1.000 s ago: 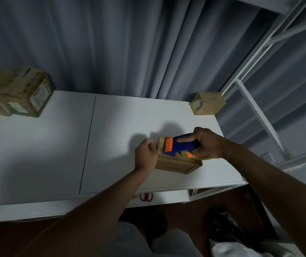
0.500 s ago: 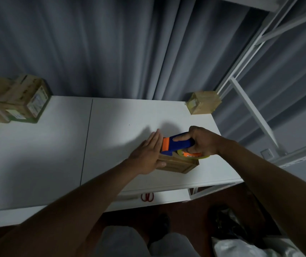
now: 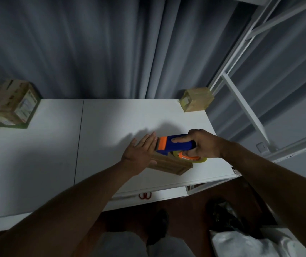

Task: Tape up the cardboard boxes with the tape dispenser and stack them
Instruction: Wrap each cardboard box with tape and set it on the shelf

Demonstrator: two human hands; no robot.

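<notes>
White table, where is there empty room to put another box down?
The white table is bare in the middle, between the stacked cardboard boxes at far left and the left hand. It is crowded at right: both hands, the blue-orange tape dispenser, the small cardboard box, and the taped corner box.
</notes>
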